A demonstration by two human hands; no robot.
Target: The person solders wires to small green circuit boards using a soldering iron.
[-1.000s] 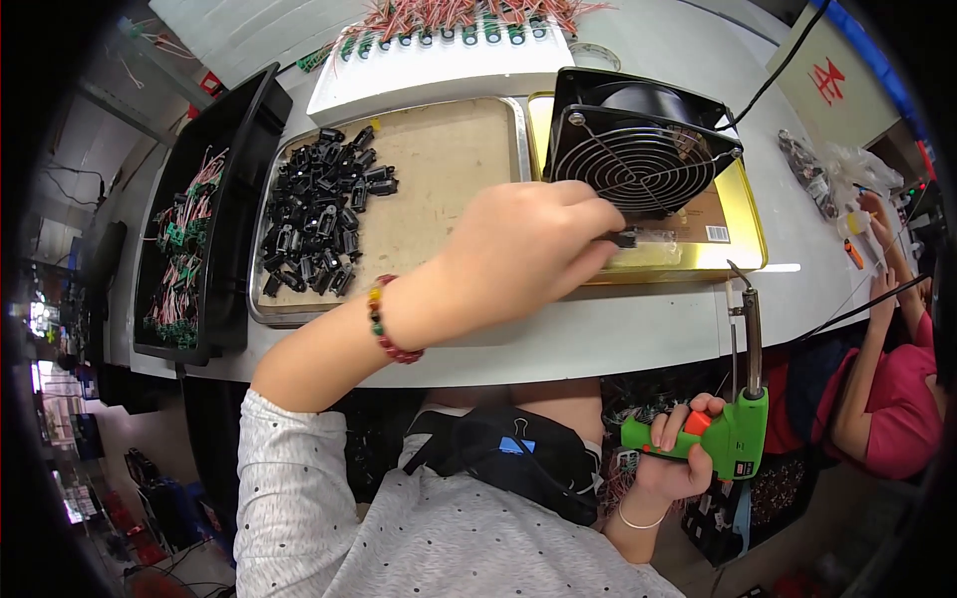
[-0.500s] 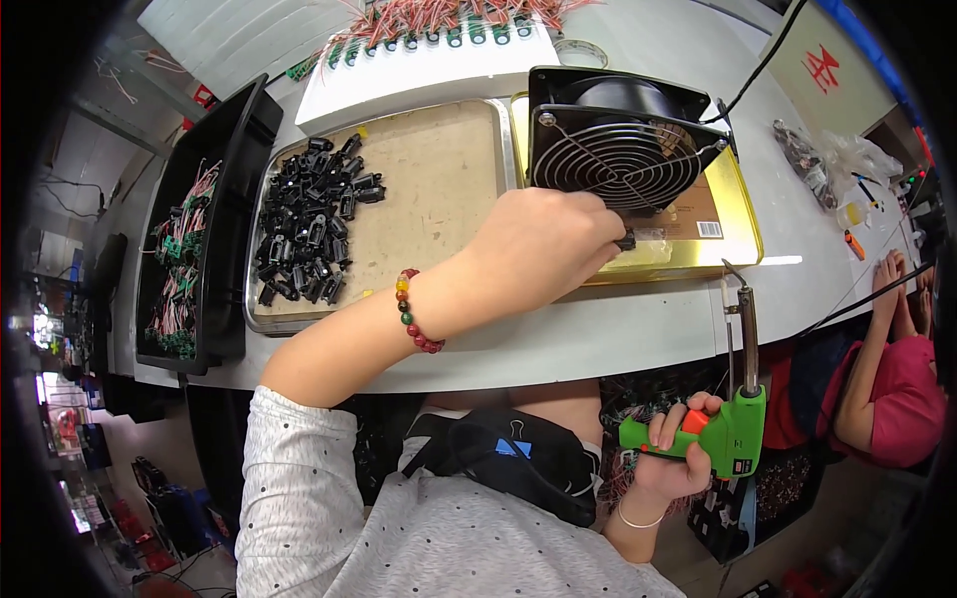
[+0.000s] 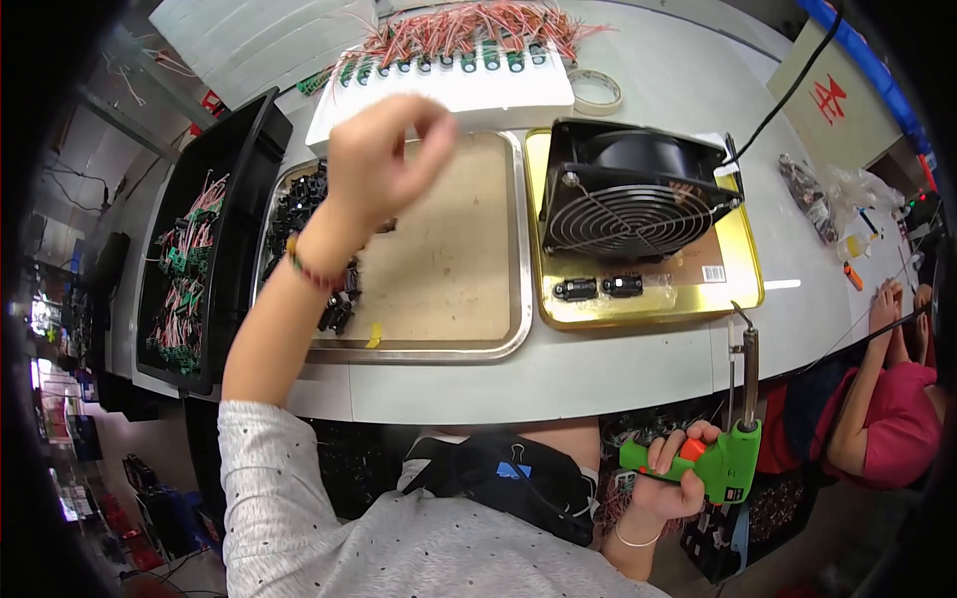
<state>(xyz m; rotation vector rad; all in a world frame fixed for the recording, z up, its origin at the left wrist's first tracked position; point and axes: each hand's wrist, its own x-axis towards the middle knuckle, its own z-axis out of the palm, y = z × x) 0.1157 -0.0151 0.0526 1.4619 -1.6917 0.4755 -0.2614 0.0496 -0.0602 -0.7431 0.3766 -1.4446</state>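
Observation:
My left hand point(image 3: 387, 159) is raised over the left half of a metal-rimmed tray point(image 3: 449, 259), blurred by motion. Its thumb and forefinger curve toward each other; whether anything is between them cannot be made out. Beneath that hand and forearm, a pile of small black plastic parts point(image 3: 299, 204) is partly hidden. In my right hand point(image 3: 670, 478) is a green pistol-shaped soldering gun point(image 3: 736, 463), its metal tip pointing up near the golden tray point(image 3: 598, 317). Two black plastic parts point(image 3: 623, 286) lie side by side on that tray, before a black fan point(image 3: 638, 199).
A black bin point(image 3: 224, 249) of green boards with wires stands at left. Behind the trays, a white foam block point(image 3: 478, 95) holds several wired green cylinders, beside a tape roll point(image 3: 595, 92). Plastic bags point(image 3: 857, 189) lie at right, near another person's hands point(image 3: 882, 309).
My left hand has moved from the golden tray leftward and up over the metal-rimmed tray. Two black parts now show on the golden tray. My right hand still holds the soldering gun.

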